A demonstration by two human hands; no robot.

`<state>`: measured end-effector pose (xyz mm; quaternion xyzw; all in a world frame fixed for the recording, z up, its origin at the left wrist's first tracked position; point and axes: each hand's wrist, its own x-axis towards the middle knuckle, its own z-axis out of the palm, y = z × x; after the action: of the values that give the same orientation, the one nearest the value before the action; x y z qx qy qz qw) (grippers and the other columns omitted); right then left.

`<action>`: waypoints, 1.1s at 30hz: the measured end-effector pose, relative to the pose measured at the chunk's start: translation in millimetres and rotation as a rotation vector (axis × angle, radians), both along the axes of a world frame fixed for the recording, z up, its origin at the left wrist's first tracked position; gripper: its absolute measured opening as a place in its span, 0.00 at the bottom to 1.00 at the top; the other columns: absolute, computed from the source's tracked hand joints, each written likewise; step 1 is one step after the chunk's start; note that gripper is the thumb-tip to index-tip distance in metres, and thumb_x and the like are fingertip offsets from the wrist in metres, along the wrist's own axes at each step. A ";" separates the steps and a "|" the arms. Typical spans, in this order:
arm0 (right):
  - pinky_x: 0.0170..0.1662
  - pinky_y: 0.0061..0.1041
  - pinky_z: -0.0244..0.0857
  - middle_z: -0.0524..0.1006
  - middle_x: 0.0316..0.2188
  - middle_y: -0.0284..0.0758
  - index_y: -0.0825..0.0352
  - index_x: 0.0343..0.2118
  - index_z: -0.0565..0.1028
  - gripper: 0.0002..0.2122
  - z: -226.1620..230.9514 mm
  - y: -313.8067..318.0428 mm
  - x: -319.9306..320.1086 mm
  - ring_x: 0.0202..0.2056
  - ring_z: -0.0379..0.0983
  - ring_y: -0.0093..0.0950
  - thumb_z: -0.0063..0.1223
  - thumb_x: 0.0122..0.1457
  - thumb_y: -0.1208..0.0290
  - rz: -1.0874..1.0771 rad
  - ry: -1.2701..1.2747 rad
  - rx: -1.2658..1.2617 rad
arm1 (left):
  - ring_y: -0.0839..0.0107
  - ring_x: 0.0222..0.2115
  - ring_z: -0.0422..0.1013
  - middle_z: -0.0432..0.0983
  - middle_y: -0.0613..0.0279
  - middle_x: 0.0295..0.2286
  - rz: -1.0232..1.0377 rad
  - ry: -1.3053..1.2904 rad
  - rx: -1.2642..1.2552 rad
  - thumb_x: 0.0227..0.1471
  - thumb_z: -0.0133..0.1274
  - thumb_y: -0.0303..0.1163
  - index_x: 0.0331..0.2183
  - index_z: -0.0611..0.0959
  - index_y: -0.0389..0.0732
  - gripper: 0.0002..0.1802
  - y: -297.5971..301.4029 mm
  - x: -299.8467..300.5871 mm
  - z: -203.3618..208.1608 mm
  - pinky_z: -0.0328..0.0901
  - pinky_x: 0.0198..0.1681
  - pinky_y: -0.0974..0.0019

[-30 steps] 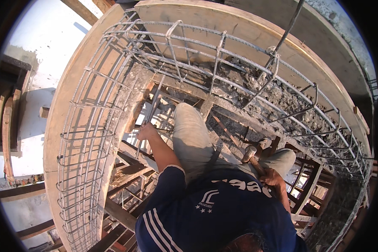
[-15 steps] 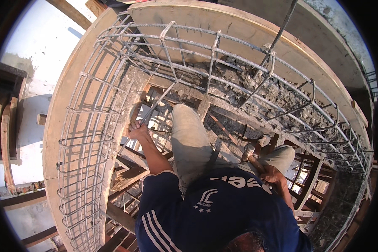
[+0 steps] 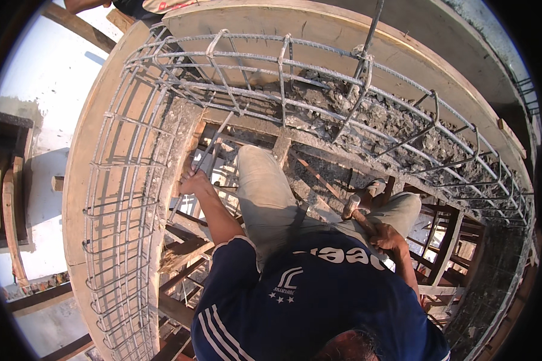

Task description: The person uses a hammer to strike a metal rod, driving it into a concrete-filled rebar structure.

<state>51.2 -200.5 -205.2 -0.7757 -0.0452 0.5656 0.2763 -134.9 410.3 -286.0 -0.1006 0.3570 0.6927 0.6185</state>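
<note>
My left hand (image 3: 191,181) is closed around a thin metal rod (image 3: 214,142), at the inner edge of the left formwork. The rod slants up from there toward the far rebar, and part of its lower end shows below the hand. In my right hand (image 3: 389,236), by my bent right knee, is a hammer (image 3: 362,220). Fingers wrap its wooden handle, and the metal head points away to the upper left. The hammer is apart from the rod. Close beside my left hand runs a rebar cage (image 3: 126,165) along the wooden formwork board (image 3: 81,198).
Rough concrete rubble (image 3: 427,135) lies under the far rebar cage, with an upright bar (image 3: 370,39) rising from it. Wooden beams (image 3: 445,246) and gaps open below me. Part of another person (image 3: 132,7) shows at the top left edge.
The view has shifted, so the far rebar and boards sit further left and higher. More of the other person shows at the top left. Both my hands keep their hold.
</note>
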 end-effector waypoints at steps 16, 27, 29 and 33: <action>0.17 0.22 0.64 0.73 0.18 0.32 0.74 0.37 0.73 0.13 -39.4 -43.3 -13.5 0.16 0.70 0.22 0.57 0.50 0.72 -0.136 -0.050 0.479 | 0.72 0.10 0.47 0.47 0.69 0.08 -0.325 0.031 0.252 0.56 0.41 0.44 0.10 0.54 0.52 0.26 -88.7 -43.9 30.6 0.50 0.20 0.66; 0.22 0.24 0.60 0.70 0.17 0.32 0.72 0.34 0.74 0.11 96.2 16.0 -39.3 0.17 0.66 0.20 0.60 0.49 0.72 -0.228 -0.344 0.341 | 0.73 0.15 0.50 0.52 0.70 0.11 -0.726 0.062 1.036 0.66 0.33 0.54 0.12 0.58 0.48 0.33 -186.3 66.1 243.2 0.52 0.22 0.67; 0.23 0.23 0.59 0.71 0.18 0.31 0.71 0.31 0.72 0.10 105.4 9.1 -39.4 0.18 0.66 0.20 0.60 0.49 0.72 -0.214 -0.461 0.395 | 0.74 0.15 0.51 0.53 0.70 0.12 -0.845 0.022 1.242 0.66 0.32 0.54 0.14 0.58 0.48 0.32 -188.5 95.3 262.3 0.53 0.22 0.68; 0.25 0.23 0.56 0.68 0.17 0.28 0.70 0.30 0.73 0.10 133.8 13.3 -34.7 0.21 0.61 0.18 0.62 0.49 0.72 -0.190 -0.518 0.549 | 0.77 0.15 0.51 0.56 0.70 0.13 -1.041 -0.040 1.510 0.67 0.31 0.54 0.16 0.60 0.48 0.31 -185.1 119.0 295.3 0.53 0.21 0.70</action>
<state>16.5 -187.2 -71.4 -0.7908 -0.1910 0.2898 0.5042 -15.9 225.2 9.3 0.4918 -0.2011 0.3739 0.7602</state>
